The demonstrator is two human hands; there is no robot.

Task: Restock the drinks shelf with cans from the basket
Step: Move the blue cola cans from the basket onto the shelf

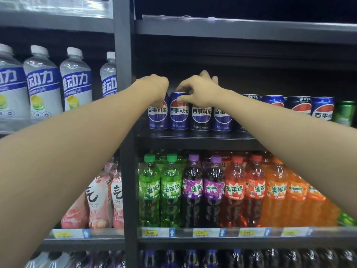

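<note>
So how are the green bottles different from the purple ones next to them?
The green bottles have green caps and see-through green drink; the purple bottles have purple caps and much darker drink. The green stand left of the purple. Both pairs share one shape, label design and shelf.

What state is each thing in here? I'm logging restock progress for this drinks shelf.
left hand: curled over the top of the leftmost blue can, grip hidden.
right hand: fingers curled around the top of the second blue can.
blue cans: upright, in a row at the front edge of the can shelf.
green can: upright, at the right end of the row.
soda bottles: upright, capped, shelf below full.
white bottles: upright, capped.
</note>
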